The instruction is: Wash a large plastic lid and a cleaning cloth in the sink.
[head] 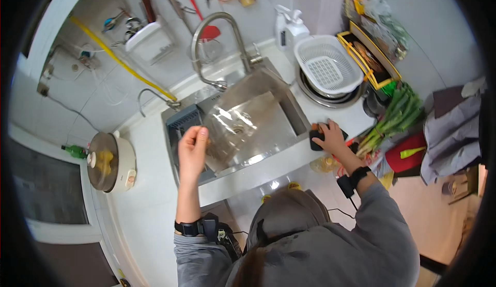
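My left hand (193, 147) is raised over the left part of the stainless steel sink (267, 142). Its thumb and fingers pinch a clear, shiny plastic sheet or bag (236, 118), blurred, which spreads above the basin. Through the plastic the drain shows faintly. At the counter to the right of the sink, my right hand (332, 136) lies over a small black object (317, 142). Something orange-brown (316, 127) shows by its fingertips. Whether these fingers grip or only touch the black object, I cannot tell.
A curved faucet (195, 51) arches over the sink, and a grey drain basket (184, 122) sits at its left. White colander (329, 64) and bowls stand back right, near green onions (399, 112). An electric pot (112, 163) stands left. An oil bottle (323, 164) is below the counter edge.
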Demonstrator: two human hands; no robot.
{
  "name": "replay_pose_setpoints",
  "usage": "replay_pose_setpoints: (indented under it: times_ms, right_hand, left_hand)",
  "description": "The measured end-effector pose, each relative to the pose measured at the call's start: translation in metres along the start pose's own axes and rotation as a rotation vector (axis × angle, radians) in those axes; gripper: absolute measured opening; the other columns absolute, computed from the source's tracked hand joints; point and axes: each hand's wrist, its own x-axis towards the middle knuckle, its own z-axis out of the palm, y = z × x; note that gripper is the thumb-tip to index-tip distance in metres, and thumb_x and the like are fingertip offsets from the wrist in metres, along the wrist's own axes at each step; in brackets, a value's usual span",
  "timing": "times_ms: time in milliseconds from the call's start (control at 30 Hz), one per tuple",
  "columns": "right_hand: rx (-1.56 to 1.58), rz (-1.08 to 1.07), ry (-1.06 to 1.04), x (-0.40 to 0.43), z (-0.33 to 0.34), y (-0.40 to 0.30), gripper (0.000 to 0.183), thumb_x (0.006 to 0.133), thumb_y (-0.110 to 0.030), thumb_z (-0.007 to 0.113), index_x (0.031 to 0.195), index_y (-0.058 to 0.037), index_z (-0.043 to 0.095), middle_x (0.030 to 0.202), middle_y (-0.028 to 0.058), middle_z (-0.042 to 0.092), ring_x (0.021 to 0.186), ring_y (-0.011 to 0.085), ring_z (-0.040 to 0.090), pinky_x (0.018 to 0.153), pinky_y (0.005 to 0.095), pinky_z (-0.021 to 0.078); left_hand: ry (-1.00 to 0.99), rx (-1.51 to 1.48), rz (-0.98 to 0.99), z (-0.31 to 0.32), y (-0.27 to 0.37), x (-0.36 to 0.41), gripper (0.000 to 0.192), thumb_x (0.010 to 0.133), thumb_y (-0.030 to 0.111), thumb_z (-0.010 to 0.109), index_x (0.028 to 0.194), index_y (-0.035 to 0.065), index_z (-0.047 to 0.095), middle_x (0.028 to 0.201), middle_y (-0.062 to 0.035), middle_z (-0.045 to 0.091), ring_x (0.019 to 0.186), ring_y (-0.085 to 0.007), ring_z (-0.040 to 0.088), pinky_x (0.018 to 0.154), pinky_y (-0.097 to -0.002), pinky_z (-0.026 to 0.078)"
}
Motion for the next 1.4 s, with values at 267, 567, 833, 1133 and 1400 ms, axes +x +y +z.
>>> replay_pose_setpoints:
  times_ms: [267,567,833,1133,1400]
  right_hand:
    - [0.46,0.206,0.256,0.021,-0.029,-0.007,0.016,0.08,-0.015,0.054,0.09,-0.0049,0.048,0.08,0.0162,0.056,0.071,0.0315,0.055,0.061,0.0371,0.0432]
    - [1.271,0.713,0.258,0.063,-0.07,-0.046,0.029,0.086,-0.029,0.047,0.093,-0.0011,0.049,0.09,0.0059,0.057,0.083,0.0154,0.056,0.067,0.0294,0.0445]
    - [1.913,0.621,-0.062,0.087,-0.114,-0.086,0.027,0.082,-0.023,0.051,0.102,-0.0044,0.053,0.095,0.0063,0.059,0.087,0.0166,0.056,0.076,0.0288,0.0454]
    - [2.103,0.608,-0.238,0.084,-0.094,-0.081,0.032,0.085,-0.029,0.045,0.104,-0.0033,0.052,0.098,0.0092,0.058,0.089,0.0214,0.057,0.08,0.0342,0.0459]
    - [2.077,0.579,-0.393,0.095,-0.081,-0.111,0.03,0.085,-0.028,0.043,0.101,-0.0039,0.053,0.097,0.0089,0.058,0.089,0.021,0.057,0.078,0.0338,0.0464]
  left_hand:
    - [0.037,0.076,-0.054,0.004,-0.006,0.01,0.022,0.087,0.021,0.049,0.077,0.0023,0.055,0.062,0.0042,0.046,0.058,-0.0034,0.039,0.054,-0.0176,0.031]
    - [0.062,0.053,-0.056,0.019,-0.024,0.008,0.023,0.086,0.024,0.05,0.074,0.004,0.055,0.06,0.0044,0.047,0.056,-0.0032,0.038,0.051,-0.0179,0.03]
    - [0.105,0.038,-0.065,0.007,-0.026,0.004,0.024,0.086,0.024,0.05,0.074,0.0037,0.054,0.06,0.0039,0.046,0.056,-0.0038,0.038,0.051,-0.0184,0.03]
    - [0.358,-0.199,-0.112,-0.076,-0.025,-0.043,0.021,0.087,0.024,0.049,0.075,0.0068,0.054,0.064,0.0043,0.046,0.06,-0.0051,0.039,0.058,-0.0192,0.031]
    - [0.554,-0.395,-0.023,-0.184,-0.02,-0.096,0.025,0.089,0.027,0.045,0.072,0.0088,0.05,0.062,0.0049,0.038,0.058,-0.0061,0.031,0.056,-0.0197,0.026]
